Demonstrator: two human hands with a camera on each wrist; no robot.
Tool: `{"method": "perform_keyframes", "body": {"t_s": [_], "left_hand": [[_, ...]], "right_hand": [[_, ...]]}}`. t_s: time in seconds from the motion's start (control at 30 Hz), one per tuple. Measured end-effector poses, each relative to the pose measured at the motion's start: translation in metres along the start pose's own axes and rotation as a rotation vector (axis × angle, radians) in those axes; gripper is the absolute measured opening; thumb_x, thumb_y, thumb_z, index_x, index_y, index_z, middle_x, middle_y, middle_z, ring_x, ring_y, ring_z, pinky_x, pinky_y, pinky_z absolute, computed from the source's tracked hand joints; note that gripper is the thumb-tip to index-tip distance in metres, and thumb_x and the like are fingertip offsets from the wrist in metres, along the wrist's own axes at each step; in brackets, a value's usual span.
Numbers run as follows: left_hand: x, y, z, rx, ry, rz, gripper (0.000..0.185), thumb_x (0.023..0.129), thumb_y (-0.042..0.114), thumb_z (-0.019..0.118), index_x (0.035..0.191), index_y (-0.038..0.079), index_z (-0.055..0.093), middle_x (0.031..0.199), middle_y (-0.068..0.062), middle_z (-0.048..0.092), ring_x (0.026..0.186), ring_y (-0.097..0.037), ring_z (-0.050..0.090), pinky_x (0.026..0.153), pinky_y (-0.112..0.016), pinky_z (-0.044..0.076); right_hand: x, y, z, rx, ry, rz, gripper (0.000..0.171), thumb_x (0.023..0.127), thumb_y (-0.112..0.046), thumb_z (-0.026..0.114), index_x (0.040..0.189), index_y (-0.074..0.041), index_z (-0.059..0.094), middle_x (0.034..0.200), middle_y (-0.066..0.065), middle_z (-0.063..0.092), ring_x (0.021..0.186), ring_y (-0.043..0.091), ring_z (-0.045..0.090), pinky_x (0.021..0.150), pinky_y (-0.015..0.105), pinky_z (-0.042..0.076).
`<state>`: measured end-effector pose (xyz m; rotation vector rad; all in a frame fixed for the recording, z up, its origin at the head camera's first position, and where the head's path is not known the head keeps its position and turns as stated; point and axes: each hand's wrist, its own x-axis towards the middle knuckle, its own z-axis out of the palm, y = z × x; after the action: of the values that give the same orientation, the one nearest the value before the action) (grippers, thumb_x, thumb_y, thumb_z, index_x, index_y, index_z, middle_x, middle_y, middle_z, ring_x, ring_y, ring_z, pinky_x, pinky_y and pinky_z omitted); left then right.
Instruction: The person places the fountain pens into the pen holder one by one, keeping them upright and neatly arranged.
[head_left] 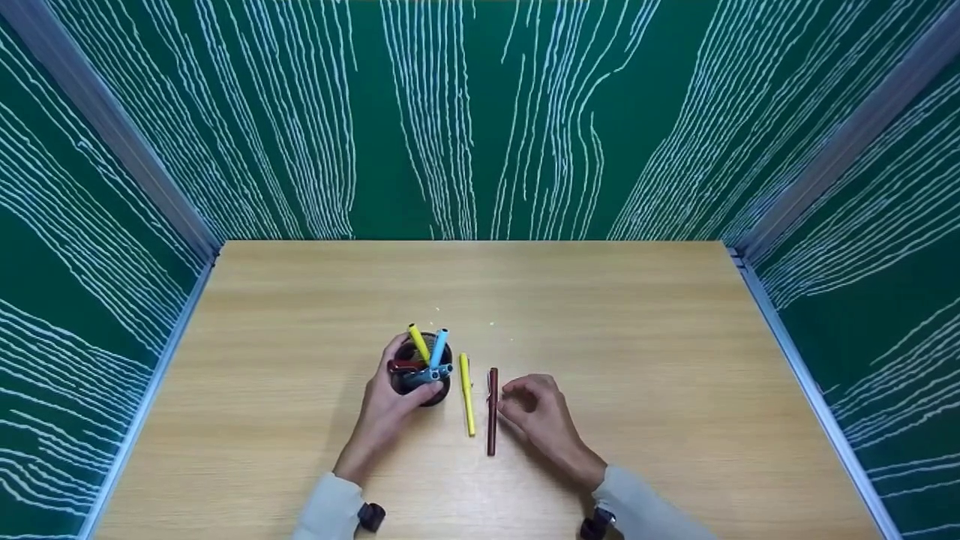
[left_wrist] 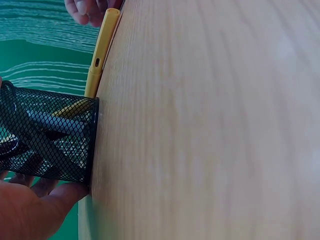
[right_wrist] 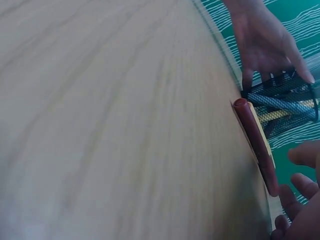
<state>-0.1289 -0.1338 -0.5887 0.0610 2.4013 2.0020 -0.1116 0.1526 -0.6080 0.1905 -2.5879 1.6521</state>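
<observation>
My left hand (head_left: 384,411) holds a black mesh pen cup (left_wrist: 45,142), its fingers and thumb curled around the sides. Out of the cup stick a yellow pen (head_left: 418,342), a light blue pen (head_left: 439,347), a dark red pen (head_left: 405,366) and darker blue pens (head_left: 421,377). To the cup's right, another yellow pen (head_left: 467,397) lies on the table. Beside it lies a second dark red pen (head_left: 492,420), its cap end pointing away from me. My right hand (head_left: 549,424) hovers just right of this red pen, fingers loosely bent with nothing between them.
The light wooden table (head_left: 637,315) carries a few tiny pale specks beyond the cup. Green walls (head_left: 487,120) with white wavy lines enclose its back and sides, with metal posts at the back corners.
</observation>
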Motion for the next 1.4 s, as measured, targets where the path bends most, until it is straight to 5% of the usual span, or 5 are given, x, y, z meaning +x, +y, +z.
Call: {"method": "perform_keyframes", "body": {"t_s": [0.4,0.83,1.4], "left_hand": [[0.0,-0.003,0.002,0.025,0.005,0.009,0.096,0.087,0.034,0.095,0.167,0.03,0.042,0.159,-0.012,0.059,0.141,-0.035,0.058,0.121,-0.063,0.038],[0.001,-0.002,0.003,0.019,0.011,-0.003,0.096,0.086,0.032,0.095,0.167,0.032,0.043,0.158,-0.013,0.06,0.142,-0.037,0.057,0.123,-0.065,0.035],[0.002,-0.002,0.001,0.022,0.006,0.01,0.096,0.087,0.031,0.095,0.167,0.03,0.042,0.161,-0.011,0.057,0.143,-0.036,0.056,0.122,-0.063,0.037]], "right_hand": [[0.01,-0.001,0.013,-0.231,-0.003,-0.048,0.028,0.08,-0.015,0.096,0.103,-0.01,0.081,0.1,-0.003,0.071,0.108,0.023,0.054,0.096,0.042,0.044],[0.015,-0.004,0.021,-0.329,0.046,-0.053,0.033,0.08,-0.023,0.098,0.104,-0.008,0.08,0.098,-0.002,0.071,0.107,0.024,0.054,0.096,0.045,0.04],[0.018,0.007,0.006,-0.358,0.094,-0.122,0.014,0.08,-0.007,0.091,0.089,-0.011,0.081,0.082,-0.004,0.066,0.096,0.023,0.055,0.087,0.043,0.043]]}}
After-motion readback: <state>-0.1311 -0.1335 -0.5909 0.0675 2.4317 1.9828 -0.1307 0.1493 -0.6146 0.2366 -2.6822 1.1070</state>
